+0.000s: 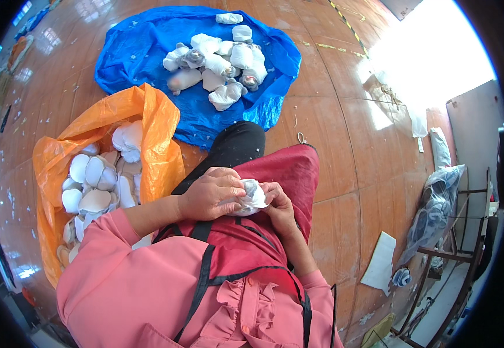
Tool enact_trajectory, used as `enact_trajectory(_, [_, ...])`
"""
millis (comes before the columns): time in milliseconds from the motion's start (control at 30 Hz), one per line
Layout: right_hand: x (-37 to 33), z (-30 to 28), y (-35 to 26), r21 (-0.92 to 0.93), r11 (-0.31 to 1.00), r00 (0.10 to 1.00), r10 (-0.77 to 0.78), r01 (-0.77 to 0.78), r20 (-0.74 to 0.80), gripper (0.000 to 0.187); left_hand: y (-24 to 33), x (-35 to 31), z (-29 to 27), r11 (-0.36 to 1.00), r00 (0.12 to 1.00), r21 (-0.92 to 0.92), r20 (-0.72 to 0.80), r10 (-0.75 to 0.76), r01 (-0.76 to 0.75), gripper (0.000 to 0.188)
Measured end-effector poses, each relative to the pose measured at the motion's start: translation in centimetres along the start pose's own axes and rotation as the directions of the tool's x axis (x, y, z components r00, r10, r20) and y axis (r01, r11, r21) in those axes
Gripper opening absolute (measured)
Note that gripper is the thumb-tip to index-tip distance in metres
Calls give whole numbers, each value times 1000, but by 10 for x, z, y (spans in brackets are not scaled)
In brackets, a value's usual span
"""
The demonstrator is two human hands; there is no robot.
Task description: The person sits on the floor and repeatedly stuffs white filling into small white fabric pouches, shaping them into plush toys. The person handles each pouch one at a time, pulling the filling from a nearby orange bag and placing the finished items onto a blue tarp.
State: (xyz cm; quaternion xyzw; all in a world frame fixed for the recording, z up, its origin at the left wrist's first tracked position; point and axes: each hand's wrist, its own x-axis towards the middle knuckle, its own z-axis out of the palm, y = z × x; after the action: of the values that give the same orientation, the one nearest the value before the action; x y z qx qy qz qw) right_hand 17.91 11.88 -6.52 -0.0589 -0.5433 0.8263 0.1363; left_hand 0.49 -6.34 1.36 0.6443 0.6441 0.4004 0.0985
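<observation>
Over my lap, on a dark red apron [281, 171], both hands grip a small white cloth bundle [253, 197]. My left hand [214, 194] is curled over its left side, while the fingers of my right hand [278, 203] pinch its right edge. What lies inside the bundle is hidden. Beside my left arm stands an orange sack [162, 124], its mouth folded back. Several white and beige rounded padded pieces [98, 172] fill it. Ahead of my knees, a blue sheet or sack [130, 64] carries a heap of white wrapped bundles [223, 61], some showing grey parts.
At the right, a metal rack [466, 255] stands near a clear plastic bag [434, 200] with dark contents. A white flat sheet [379, 261] lies on the brown floor [333, 226], next to a small striped roll [401, 277]. Bright light enters at the upper right.
</observation>
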Motion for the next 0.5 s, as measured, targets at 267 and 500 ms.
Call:
enact_trajectory(267, [2, -8, 5, 184, 981, 995, 79, -68, -55, 24, 3, 4, 13, 997, 1000, 83, 22, 9, -11, 34])
enact_trajectory(500, [12, 0, 0, 288, 958, 980, 59, -2, -190, 33, -5, 17, 3, 963, 977, 267, 189, -96, 43, 40])
